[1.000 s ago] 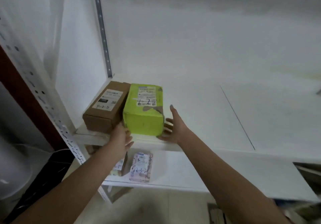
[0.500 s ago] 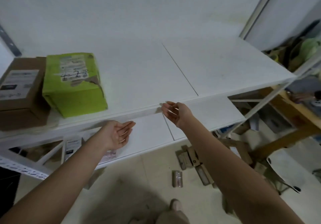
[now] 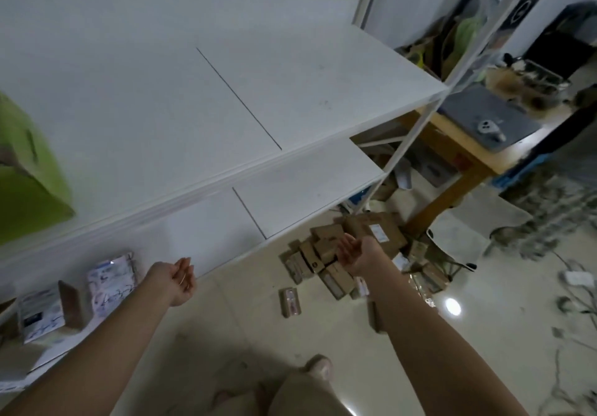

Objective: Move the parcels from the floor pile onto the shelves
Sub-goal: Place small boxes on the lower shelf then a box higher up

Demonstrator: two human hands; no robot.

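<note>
Grips released, empty: left hand (image 3: 174, 281) near lower shelf (image 3: 290, 202) edge, right hand (image 3: 357, 254) over floor pile (image 3: 381, 231).

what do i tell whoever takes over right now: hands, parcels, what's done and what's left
Left hand: open, empty.
Right hand: open, empty, held out toward the floor pile.
Done: green box on the upper shelf; a few labelled parcels on the lower shelf.
Left: the pile of cardboard parcels, plus one stray parcel lying apart on the floor.
</note>
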